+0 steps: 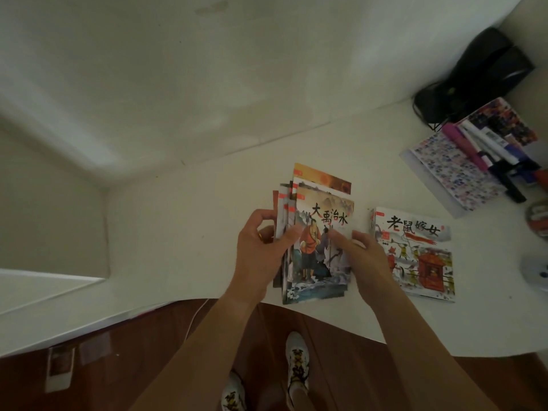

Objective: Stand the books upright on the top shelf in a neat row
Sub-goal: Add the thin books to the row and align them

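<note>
A fanned stack of several thin picture books [318,203] lies on the white shelf surface [192,221] near its front edge. My left hand [261,250] grips the stack's left side, thumb on the top cover and fingers curled round the edge. My right hand [364,253] holds the stack's right edge, thumb pressing the top cover. One more picture book [421,262] with a red sedan chair on its cover lies flat to the right, apart from the stack.
At the back right lie a patterned booklet [450,170] with several markers [486,149] on it and a black cabled device [480,75]. A white wall rises behind the surface. A pale round object [536,274] sits at the right edge. Wooden floor and my shoes show below.
</note>
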Motion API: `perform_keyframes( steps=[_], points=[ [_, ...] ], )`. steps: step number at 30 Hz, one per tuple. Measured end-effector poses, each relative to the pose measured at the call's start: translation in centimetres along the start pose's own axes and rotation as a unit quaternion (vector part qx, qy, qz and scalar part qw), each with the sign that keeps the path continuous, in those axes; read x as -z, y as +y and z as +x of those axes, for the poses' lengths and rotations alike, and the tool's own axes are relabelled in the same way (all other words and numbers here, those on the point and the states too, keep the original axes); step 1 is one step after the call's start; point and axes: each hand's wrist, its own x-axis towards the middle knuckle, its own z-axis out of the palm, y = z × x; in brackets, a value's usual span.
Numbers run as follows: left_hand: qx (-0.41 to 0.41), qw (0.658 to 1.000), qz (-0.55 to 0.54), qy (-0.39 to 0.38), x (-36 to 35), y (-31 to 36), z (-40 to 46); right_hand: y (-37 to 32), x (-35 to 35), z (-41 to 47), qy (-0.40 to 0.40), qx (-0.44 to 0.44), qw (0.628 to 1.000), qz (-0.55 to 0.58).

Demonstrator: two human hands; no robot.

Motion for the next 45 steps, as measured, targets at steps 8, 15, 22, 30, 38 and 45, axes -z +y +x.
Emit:
perform_keyframes(
  steps=[8, 15, 22, 30, 38, 45],
  points=[
    [-0.02, 0.997, -0.073, -0.034, 0.8, 3.3, -2.0, 1.3, 0.3, -0.9, -0.127, -0.096, 0.956, 0.245],
    [-0.081, 0.993, -0.078, 0.034, 2.2, 4.1, -2.0, 1.1, 1.0, -1.4, -0.143, -0.063, 0.934, 0.322],
    [-0.177, 0.983, 0.011, 0.041, 1.2, 4.5, -2.0, 0.3, 0.3, -1.9, -0.17, -0.04, 0.93, 0.325],
    [-0.199, 0.977, 0.051, 0.048, 1.4, 3.2, -1.7, 0.0, 0.2, -1.6, -0.139, -0.029, 0.945, 0.295],
    [-0.158, 0.987, 0.027, 0.022, 1.5, 2.7, -1.2, -0.1, 1.3, -1.7, -0.15, -0.007, 0.953, 0.263],
    [-0.186, 0.976, 0.088, -0.073, 1.3, -0.2, 0.2, -2.3, 1.5, -2.0, -0.042, 0.165, 0.981, 0.09]
  ],
)
